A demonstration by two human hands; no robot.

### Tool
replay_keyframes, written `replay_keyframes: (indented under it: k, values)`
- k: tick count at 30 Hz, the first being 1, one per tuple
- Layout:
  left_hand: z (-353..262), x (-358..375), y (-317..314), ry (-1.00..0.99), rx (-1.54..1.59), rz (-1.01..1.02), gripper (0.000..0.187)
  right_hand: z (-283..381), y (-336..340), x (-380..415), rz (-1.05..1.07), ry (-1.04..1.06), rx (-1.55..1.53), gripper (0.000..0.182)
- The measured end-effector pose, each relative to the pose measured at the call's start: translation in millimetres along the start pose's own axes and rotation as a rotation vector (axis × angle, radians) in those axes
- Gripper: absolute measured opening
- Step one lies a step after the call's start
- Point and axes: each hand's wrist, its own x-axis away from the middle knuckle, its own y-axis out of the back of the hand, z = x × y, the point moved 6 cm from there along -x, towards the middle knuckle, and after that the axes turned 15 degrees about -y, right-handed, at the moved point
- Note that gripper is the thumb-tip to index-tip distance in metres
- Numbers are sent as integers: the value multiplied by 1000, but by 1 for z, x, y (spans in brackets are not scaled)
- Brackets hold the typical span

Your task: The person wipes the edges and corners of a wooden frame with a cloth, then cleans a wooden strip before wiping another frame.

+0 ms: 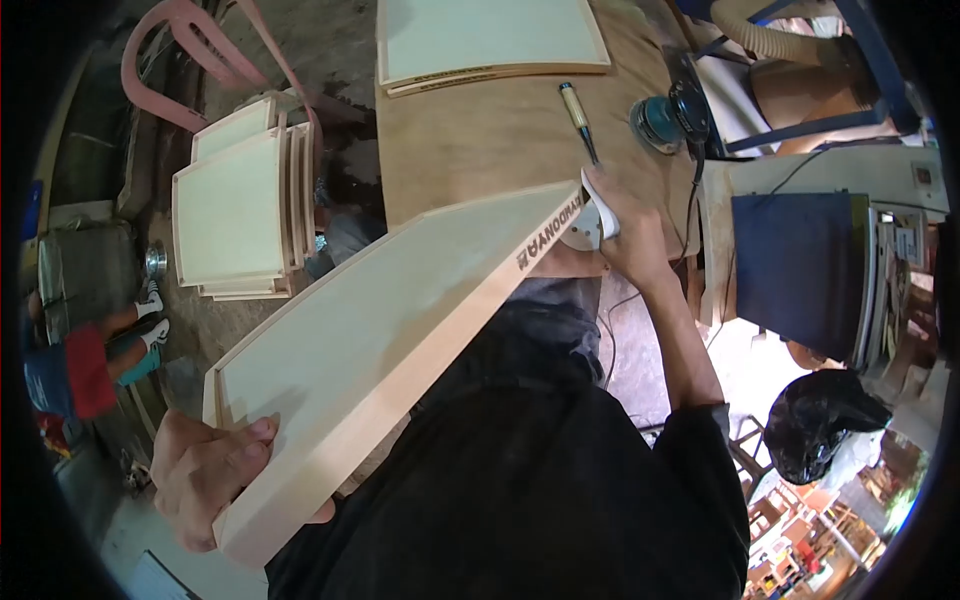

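Observation:
A wooden-framed panel (390, 285) with a pale flat face is held tilted across my lap. Dark printed letters run along its side near the far end. My left hand (210, 470) is closed around the near end, its thumb on the face. At the far corner my right hand (635, 235) pinches a folded white piece of sandpaper (601, 205) against the frame. Behind that corner a round disc with holes (581, 236) shows in part. A chisel-like tool with a light handle (574, 107) lies beyond the right hand, near a teal sander (657, 124).
More framed panels lie on the brown-covered table (430, 150), including a top panel (490, 35). A stack of panels (232, 205) stands at left by a pink chair (185, 60). The sander's cord hangs at the table's right edge. Another person's legs (135, 340) show far left.

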Motion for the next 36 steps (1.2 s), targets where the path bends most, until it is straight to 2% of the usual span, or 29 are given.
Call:
replay_keyframes:
  k: [2, 5, 8, 9, 12, 13, 14, 16, 18, 20, 22, 24, 25, 28, 30, 33, 36]
  values:
    - [3, 8, 2, -29, 25, -27, 65, 15, 3, 4, 27, -25, 27, 65]
    - [-4, 5, 4, -121, 105, 62, 57, -13, 5, -4, 165, -89, 54, 61]
    - [-3, 4, 0, -291, 152, 13, 52, 21, 13, 4, 98, 37, 18, 58]
    - [-2, 3, -1, -255, 177, 22, 53, 39, 16, 7, 94, 69, 33, 56]
    - [-4, -8, 0, -179, 223, 81, 51, 33, 14, 1, 134, 12, 38, 56]
    - [-6, -10, 0, -160, 223, 116, 47, 16, 7, -3, 235, -160, 38, 55]
    - [-6, -11, -1, -138, 227, 151, 44, 19, 8, 2, 195, -84, 35, 54]
    - [-5, -10, -1, -175, 218, 103, 52, 37, 8, 11, 117, 90, 35, 51]
    - [-7, -8, -6, -234, 145, 78, 59, 71, 13, 22, 95, 133, -13, 50]
    - [-8, -11, -8, -170, 182, 34, 58, 81, 15, 23, 78, 185, 6, 51]
    - [-13, -10, -8, -167, 191, 56, 56, 63, 12, 15, 108, 82, 9, 50]
    - [-13, -12, -6, -154, 197, 34, 45, 59, 12, 17, 154, -56, 22, 52]
    - [-12, -14, -7, -150, 191, 22, 40, 83, 15, 28, 104, 108, 34, 55]
    - [-12, -19, -10, -130, 167, -7, 33, 181, 47, 57, 166, 374, -67, 56]
    - [-15, -22, -13, -136, 156, -35, 30, 169, 46, 54, 132, 364, -97, 50]
    - [-20, -27, -16, -115, 179, -81, 29, 132, 35, 36, 133, 151, 17, 41]
    - [-25, -33, -19, -105, 193, -37, 30, 202, 62, 70, 364, 477, -39, 51]
